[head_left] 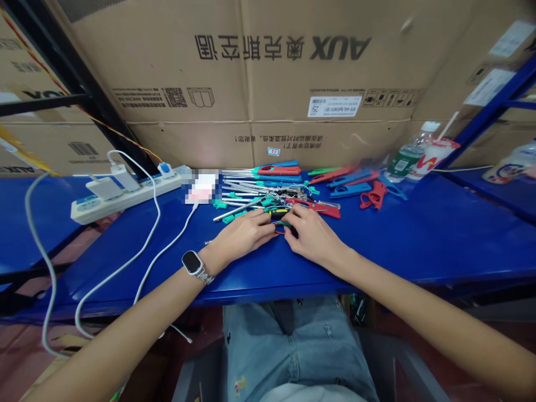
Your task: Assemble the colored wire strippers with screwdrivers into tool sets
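Note:
My left hand point(250, 230), with a watch on the wrist, and my right hand point(312, 233) meet low over the blue table. Fingers of both are pinched around a small green and red piece point(283, 224), mostly covered, so its kind cannot be made out. Just beyond the fingertips lies a yellow and black handle point(278, 213), like a screwdriver's. Behind it spreads a pile of long-necked lighters with metal tubes point(240, 181), green plastic pieces and thin wires. A red lighter handle point(324, 209) rests beyond my right hand.
Loose red, blue and green handle shells point(352, 190) lie to the right. Farther back stand a plastic bottle point(406, 159) and a paper cup with a straw point(433, 159). A power strip point(125, 195) and white cables point(157, 262) occupy the left. Cardboard point(276, 78) walls the back.

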{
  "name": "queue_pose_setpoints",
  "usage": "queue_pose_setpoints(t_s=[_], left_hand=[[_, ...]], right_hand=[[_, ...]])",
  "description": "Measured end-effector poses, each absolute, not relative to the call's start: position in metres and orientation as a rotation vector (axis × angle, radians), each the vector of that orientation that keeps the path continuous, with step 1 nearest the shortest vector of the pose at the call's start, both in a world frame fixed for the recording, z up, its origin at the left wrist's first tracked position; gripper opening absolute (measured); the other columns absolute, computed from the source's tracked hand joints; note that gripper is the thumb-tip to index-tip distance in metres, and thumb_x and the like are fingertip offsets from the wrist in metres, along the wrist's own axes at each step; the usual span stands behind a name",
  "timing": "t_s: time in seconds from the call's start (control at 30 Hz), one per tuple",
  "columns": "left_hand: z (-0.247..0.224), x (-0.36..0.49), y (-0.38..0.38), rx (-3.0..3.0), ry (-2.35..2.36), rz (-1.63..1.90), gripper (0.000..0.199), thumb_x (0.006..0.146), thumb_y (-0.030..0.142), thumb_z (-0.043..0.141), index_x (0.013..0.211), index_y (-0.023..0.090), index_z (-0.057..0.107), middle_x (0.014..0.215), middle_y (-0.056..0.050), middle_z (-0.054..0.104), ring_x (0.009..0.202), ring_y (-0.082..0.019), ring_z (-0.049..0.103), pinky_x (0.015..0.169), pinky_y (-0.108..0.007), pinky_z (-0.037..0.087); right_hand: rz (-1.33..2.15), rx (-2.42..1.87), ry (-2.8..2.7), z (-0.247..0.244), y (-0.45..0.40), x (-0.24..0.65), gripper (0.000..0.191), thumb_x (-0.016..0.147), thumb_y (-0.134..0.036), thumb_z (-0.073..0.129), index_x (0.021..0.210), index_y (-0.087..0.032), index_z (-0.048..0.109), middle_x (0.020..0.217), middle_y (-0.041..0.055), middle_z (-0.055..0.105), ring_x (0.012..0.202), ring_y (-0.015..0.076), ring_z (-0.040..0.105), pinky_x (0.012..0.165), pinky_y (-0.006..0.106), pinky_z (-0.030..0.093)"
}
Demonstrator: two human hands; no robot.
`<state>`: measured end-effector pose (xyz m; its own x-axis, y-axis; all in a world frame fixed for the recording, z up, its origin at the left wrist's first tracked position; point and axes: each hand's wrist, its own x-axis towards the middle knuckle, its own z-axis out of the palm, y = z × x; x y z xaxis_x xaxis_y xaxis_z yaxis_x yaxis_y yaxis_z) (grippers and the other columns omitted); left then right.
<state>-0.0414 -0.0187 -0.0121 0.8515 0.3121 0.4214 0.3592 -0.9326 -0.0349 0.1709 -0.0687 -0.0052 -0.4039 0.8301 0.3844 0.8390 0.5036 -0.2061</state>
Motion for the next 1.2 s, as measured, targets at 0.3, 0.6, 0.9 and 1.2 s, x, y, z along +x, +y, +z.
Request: queue_pose_setpoints(t_s=[0.3,0.6,0.9,1.2], left_hand=[[-0.01,-0.039,-0.021,-2.9,-0.576,-0.563,0.041,0.11,0.033,0.039,0.087,0.016,0.068,0.088,-0.007,0.061,0.086,-0.022,0.059,0.077,-0.035,0.052],[-0.011,-0.036,-0.02,-2.937,-0.564,-0.595,0.044,0.111,0.034,0.037,0.084,0.016,0.066,0.086,-0.007,0.061,0.082,-0.021,0.058,0.077,-0.036,0.052],[-0.013,-0.038,-0.02,-2.935,-0.57,-0.593,0.037,0.11,0.031,0.041,0.083,0.017,0.064,0.087,-0.006,0.06,0.084,-0.021,0.056,0.076,-0.034,0.05],[-0.013,-0.037,-0.019,-2.928,-0.555,-0.611,0.038,0.11,0.031,0.041,0.082,0.017,0.064,0.087,-0.007,0.06,0.083,-0.022,0.055,0.073,-0.034,0.049]], right_hand=[[-0.085,-1.552,-2.362,0.006,-0.069,0.164,0.015,0.097,-0.017,0.058,0.095,-0.011,0.073,0.099,0.0135,0.067,0.094,0.0257,0.065,0.084,0.037,0.049],[-0.15,-1.56,-2.397,0.006,-0.073,0.159,0.024,0.097,-0.011,0.052,0.104,-0.013,0.074,0.103,0.014,0.067,0.093,0.0252,0.062,0.081,0.037,0.044],[-0.169,-1.581,-2.405,0.008,-0.073,0.161,0.029,0.099,-0.011,0.047,0.093,-0.012,0.076,0.096,0.0139,0.065,0.091,0.0248,0.061,0.08,0.036,0.043],[-0.171,-1.572,-2.394,0.006,-0.071,0.162,0.024,0.098,-0.011,0.05,0.095,-0.011,0.074,0.097,0.0138,0.065,0.09,0.0243,0.061,0.079,0.036,0.043]])
